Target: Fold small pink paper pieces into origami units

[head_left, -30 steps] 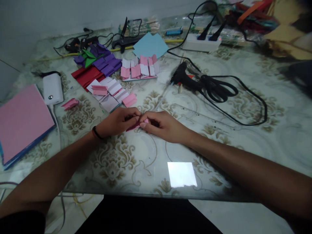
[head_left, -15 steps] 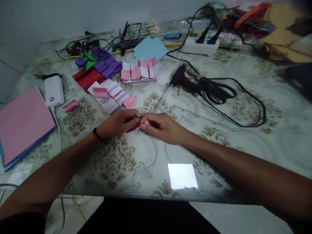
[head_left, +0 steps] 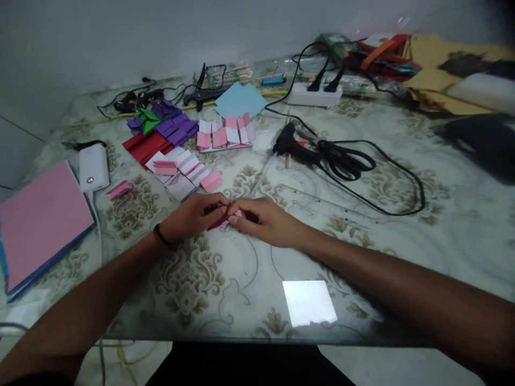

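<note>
Tabletop (head_left: 422, 279) and everything on it sit lower in view than a second ago, with more wall (head_left: 120, 43) showing at the far side. Right forearm (head_left: 386, 276) and left forearm (head_left: 116, 281) slant in from the near corners and converge. Right hand (head_left: 267, 222) and left hand (head_left: 192, 215), fingertips close together, keep their thumb-and-finger pinch on the near side of white-and-pink folded pieces (head_left: 179, 186); both grasp small folded pink paper (head_left: 218, 223), partly hidden between them
</note>
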`<state>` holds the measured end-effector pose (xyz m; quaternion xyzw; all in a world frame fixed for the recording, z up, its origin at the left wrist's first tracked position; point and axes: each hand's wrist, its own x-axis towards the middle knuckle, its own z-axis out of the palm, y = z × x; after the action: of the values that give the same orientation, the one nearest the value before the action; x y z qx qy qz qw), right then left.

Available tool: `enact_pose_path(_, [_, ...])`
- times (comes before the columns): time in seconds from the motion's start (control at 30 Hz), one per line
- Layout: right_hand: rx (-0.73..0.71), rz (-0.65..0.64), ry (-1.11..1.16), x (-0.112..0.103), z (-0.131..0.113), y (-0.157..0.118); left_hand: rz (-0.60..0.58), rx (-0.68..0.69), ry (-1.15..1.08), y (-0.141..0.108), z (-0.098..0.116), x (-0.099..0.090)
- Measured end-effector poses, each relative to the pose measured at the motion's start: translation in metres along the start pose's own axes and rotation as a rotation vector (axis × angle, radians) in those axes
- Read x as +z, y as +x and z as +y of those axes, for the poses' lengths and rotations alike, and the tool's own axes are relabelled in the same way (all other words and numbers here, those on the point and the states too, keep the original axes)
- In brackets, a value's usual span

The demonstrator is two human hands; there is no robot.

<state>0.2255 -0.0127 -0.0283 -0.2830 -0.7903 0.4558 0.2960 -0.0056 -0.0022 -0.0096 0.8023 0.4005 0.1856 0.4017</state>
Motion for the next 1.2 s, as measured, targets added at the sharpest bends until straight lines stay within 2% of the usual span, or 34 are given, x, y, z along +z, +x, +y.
enact_pose_path(0.27, [-0.030, 0.020, 0.004, 0.0009, 0.0011, 0.0019, -0.019, -0.052, 0.009, -0.0009, -0.0019, -0.0003])
enact_pose_path(1.2, [-0.023, 0.027, -0.006, 0.0015, 0.0035, 0.0025, -0.013, -0.034, 0.006, 0.0011, -0.0010, -0.0021])
